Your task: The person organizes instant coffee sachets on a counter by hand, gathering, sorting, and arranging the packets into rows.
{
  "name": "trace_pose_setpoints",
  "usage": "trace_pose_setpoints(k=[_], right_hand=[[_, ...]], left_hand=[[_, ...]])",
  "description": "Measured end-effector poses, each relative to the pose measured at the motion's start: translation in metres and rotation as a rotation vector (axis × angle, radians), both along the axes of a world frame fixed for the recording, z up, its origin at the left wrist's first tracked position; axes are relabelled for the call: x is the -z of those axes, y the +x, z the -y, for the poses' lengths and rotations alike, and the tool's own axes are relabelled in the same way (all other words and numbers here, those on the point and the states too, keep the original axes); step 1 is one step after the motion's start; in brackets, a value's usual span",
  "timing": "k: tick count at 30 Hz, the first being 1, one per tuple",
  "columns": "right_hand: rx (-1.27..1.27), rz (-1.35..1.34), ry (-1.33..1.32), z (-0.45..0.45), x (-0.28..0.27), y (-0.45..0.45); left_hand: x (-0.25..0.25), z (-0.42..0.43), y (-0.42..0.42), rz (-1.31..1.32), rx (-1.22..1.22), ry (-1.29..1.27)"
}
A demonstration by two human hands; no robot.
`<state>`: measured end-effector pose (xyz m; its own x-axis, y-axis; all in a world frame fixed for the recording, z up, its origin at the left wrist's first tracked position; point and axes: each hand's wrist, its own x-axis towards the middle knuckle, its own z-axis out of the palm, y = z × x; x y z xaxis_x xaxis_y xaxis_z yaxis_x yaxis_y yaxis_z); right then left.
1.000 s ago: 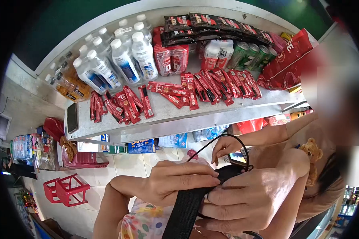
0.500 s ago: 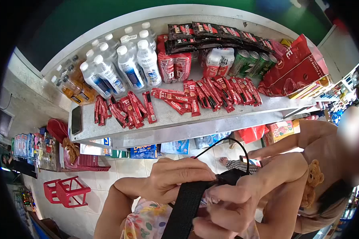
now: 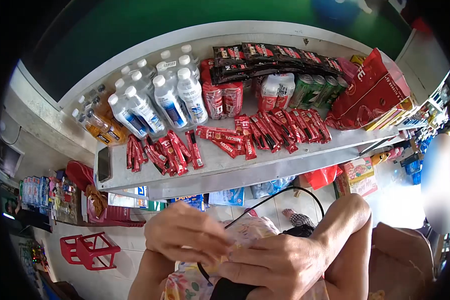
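My right hand [image 3: 277,262] is closed over a black strap [image 3: 232,290] at the bottom centre, close to my body. Just left of it hovers my left hand [image 3: 187,232], its fingers curled and smeared by motion, so I cannot tell whether it grips anything. A thin black cable [image 3: 265,198] loops up above both hands and passes behind the left one. Behind my right wrist lies a dark piece of the same gear [image 3: 300,230]. Flowered cloth [image 3: 252,230] covers my lap.
Ahead stands a white shelf [image 3: 225,172] with red coffee sachets [image 3: 175,155], water bottles [image 3: 170,102], green cans [image 3: 315,91], black packets [image 3: 280,55], a red bag [image 3: 367,95] and a phone [image 3: 104,164]. A red stool [image 3: 92,250] is on the floor. A person [image 3: 402,260] is at right.
The strap has dropped lower, mostly out of view, and my left hand has come off it. My right hand has turned back-up. The person at right has drawn an arm back.
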<state>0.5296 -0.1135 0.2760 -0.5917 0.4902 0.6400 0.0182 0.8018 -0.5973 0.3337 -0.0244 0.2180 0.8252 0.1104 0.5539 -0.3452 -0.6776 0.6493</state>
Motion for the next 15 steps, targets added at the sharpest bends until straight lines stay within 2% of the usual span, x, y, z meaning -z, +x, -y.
trace_pose_setpoints(k=[2, 3, 4, 6, 10, 12, 13, 14, 15], right_hand=[[0.015, -0.001, 0.086, 0.001, 0.001, -0.002], [0.025, -0.007, 0.116, 0.002, 0.001, -0.003], [0.07, 0.005, 0.021, 0.004, -0.004, -0.005], [0.125, 0.009, -0.066, 0.005, -0.007, -0.006], [0.209, 0.107, 0.073, 0.008, -0.003, -0.004], [0.277, 0.117, 0.13, 0.009, 0.002, -0.003], [0.257, 0.062, 0.099, 0.008, 0.005, -0.004], [0.254, 0.03, 0.085, 0.008, 0.004, -0.004], [0.251, -0.002, 0.071, 0.007, 0.004, -0.005]], left_hand=[[-0.004, 0.0, -0.009, 0.326, 0.241, -0.066], [-0.004, 0.006, -0.009, 0.311, 0.255, -0.063], [-0.002, 0.016, -0.007, 0.315, 0.092, -0.04], [0.0, 0.023, -0.007, 0.313, -0.057, -0.008], [0.011, 0.019, -0.011, 0.344, -0.08, -0.14], [0.01, 0.007, -0.016, 0.302, 0.085, 0.024], [0.003, 0.008, -0.016, 0.301, 0.093, 0.026], [-0.011, 0.014, -0.015, 0.39, -0.1, 0.219], [-0.015, 0.021, 0.0, 0.593, -0.311, 0.406]])
